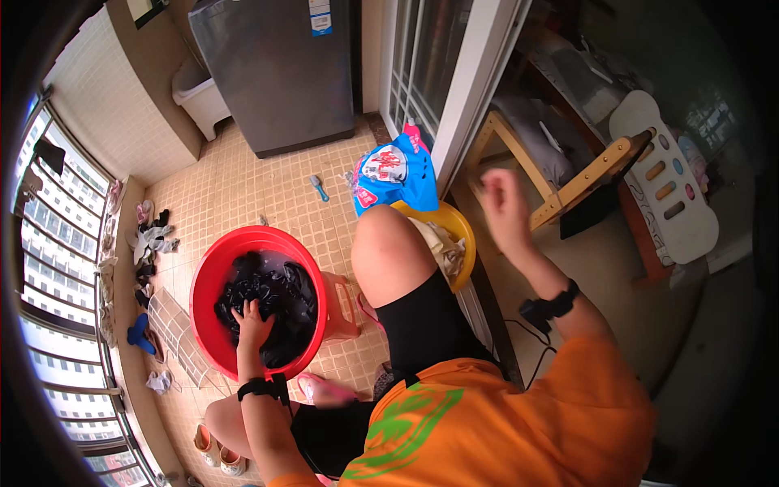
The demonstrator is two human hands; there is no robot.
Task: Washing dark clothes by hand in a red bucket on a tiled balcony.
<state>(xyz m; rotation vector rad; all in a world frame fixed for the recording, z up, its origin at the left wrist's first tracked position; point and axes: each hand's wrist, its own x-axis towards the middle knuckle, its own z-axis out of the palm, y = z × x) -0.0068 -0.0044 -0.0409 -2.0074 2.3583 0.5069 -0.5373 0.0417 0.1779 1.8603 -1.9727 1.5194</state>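
Observation:
My left hand (251, 322) rests with its fingers spread on soaked black clothes (268, 292) in a red plastic basin (204, 316). Some cloudy water shows at the basin's far side. Up to the right, away from the basin, is my right hand (508, 207). Its fingers look loosely curled and are blurred; I see nothing in them. Beyond my raised knee, a yellow basin (464, 240) holds pale cloth (447, 246). A blue detergent bag (405, 173) stands just behind that basin, against the door frame.
A red plastic stool (341, 307) stands by the red basin. On the tiled floor lie a blue-handled brush (319, 189), a wire rack (176, 329) and several shoes (146, 259). A dark washing machine (280, 73) stands ahead; a wooden-framed chair (572, 176) is on the right.

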